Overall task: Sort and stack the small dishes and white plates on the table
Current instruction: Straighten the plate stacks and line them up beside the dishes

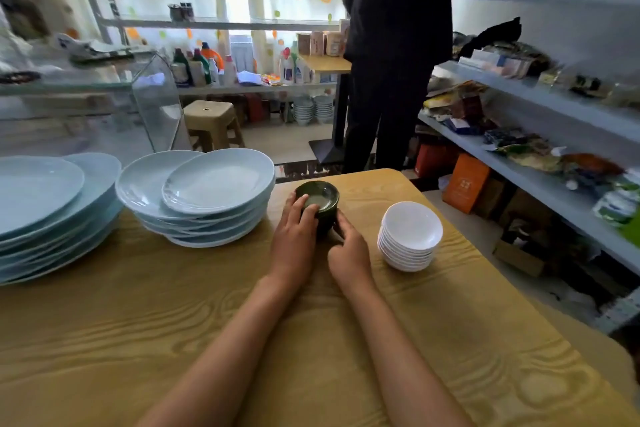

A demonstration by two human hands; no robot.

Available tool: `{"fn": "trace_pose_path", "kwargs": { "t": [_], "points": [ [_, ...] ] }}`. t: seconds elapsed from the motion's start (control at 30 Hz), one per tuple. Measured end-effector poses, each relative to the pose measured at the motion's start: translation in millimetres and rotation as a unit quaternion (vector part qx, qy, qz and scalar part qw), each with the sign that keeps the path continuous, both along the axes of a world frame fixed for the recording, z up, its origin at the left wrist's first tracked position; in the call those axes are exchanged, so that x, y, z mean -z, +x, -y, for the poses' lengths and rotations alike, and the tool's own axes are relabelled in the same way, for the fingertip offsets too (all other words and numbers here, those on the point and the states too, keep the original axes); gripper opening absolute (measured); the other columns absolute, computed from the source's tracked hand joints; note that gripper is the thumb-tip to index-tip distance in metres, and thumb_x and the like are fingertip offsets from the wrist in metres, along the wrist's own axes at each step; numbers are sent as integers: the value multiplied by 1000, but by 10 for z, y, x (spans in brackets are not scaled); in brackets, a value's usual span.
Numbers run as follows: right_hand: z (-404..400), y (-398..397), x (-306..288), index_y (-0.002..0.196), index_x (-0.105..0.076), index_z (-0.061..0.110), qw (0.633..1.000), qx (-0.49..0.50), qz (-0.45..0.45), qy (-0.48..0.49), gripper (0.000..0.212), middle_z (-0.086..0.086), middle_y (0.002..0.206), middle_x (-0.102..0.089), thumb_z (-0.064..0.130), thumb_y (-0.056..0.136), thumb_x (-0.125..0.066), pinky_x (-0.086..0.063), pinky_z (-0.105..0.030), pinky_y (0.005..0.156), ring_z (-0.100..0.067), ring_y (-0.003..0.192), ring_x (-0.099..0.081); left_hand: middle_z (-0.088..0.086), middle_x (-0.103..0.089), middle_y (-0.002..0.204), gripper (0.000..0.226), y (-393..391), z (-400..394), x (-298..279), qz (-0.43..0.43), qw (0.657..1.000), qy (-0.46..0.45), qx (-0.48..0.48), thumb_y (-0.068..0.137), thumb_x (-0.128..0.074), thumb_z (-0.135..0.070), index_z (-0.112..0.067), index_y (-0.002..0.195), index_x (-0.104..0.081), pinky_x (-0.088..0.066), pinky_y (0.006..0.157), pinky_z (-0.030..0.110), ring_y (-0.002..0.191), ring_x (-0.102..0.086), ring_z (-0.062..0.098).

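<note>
A stack of small dark green dishes (323, 196) stands at the far middle of the wooden table (138, 340). My left hand (294, 239) grips its left side, fingers curled over the rim. On the stack's right side rests my right hand (349, 253), fingers touching its lower edge. To the right sits a stack of several small white dishes (408, 236). Left of the green dishes is a stack of pale blue-white oval plates (201, 194). A larger stack of plates (52, 211) lies at the far left.
A person in dark clothes (391, 55) stands just beyond the table's far edge. Shelves with packaged goods (536, 135) run along the right. A glass case (104, 104) and a plastic stool (211, 121) stand behind the plates.
</note>
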State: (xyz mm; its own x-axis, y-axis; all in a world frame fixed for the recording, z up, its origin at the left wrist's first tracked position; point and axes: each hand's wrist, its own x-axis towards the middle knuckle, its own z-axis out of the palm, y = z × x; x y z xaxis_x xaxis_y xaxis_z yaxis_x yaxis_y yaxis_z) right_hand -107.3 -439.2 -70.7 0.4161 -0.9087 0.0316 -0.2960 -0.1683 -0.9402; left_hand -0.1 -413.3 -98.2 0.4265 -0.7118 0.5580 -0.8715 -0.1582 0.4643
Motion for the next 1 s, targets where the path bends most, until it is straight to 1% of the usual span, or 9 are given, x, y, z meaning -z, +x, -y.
{"fn": "trace_pose_path", "kwargs": {
  "t": [0.1,0.27,0.33,0.47,0.6,0.7,0.8,0.87,1.0],
  "points": [
    [153,143,6,146,-38,22,1000,-26,-12,-6,84,0,141,-51,-12,70,-42,-39,-31,109,-16,131,-47,16,-41,147,33,185,148,-10,-16,1000,3,2,98,-46,-7,-7,131,-54,-27,115,50,145,-20,31],
    [402,350,38,148,-31,32,989,-34,-112,-89,85,2,143,-50,-2,71,-45,-31,-34,112,-21,133,-42,10,-27,156,49,343,286,-8,-7,1000,-10,-24,98,-47,-9,-11,145,-35,-7,117,31,148,-10,24],
    [414,397,38,151,-23,32,971,-55,-194,-128,81,0,148,-43,4,79,-46,-26,-38,112,-24,135,-36,12,-27,156,55,387,308,43,15,999,-14,-29,95,-50,-5,-11,146,-33,-13,118,37,147,-12,27],
    [440,469,133,152,-18,29,953,-66,-249,-162,74,-2,153,-36,12,84,-45,-21,-42,115,-19,141,-28,14,-23,157,63,396,312,133,31,999,-8,-32,91,-52,3,-11,148,-30,-14,117,42,147,-11,30],
    [323,359,96,141,-43,18,964,-23,-200,-174,47,-5,136,-55,15,94,-42,-33,-37,106,-25,125,-48,17,-26,155,59,246,109,96,101,995,-3,19,90,-46,1,-7,147,-33,-20,117,48,146,-13,33],
    [98,82,129,137,-48,15,961,-36,-188,-202,49,-6,131,-58,7,89,-42,-40,-36,103,-25,120,-52,15,-25,156,67,136,-166,100,105,993,21,46,83,-45,8,-11,147,-36,-22,117,48,147,-10,30],
    [-179,-443,256,139,-47,17,917,-97,-251,-294,46,-4,142,-50,14,94,-42,-30,-30,112,-19,132,-43,11,-34,152,73,-33,-479,95,103,992,41,59,79,-54,13,-19,143,-42,-34,111,49,146,-16,28],
    [-424,-879,293,136,-54,19,919,-98,-228,-306,43,0,141,-52,17,93,-46,-27,-23,112,-14,132,-44,9,-43,146,69,-205,-705,67,104,991,35,81,79,-59,9,-21,139,-48,-43,104,45,143,-26,26],
    [-558,-1389,244,116,-66,19,958,68,-111,-257,40,2,109,-69,1,81,-58,-49,-26,88,-15,100,-64,10,-52,137,61,-601,-816,12,85,979,-13,187,76,-67,8,-21,129,-55,-52,94,43,131,-45,29]
  ]
}}
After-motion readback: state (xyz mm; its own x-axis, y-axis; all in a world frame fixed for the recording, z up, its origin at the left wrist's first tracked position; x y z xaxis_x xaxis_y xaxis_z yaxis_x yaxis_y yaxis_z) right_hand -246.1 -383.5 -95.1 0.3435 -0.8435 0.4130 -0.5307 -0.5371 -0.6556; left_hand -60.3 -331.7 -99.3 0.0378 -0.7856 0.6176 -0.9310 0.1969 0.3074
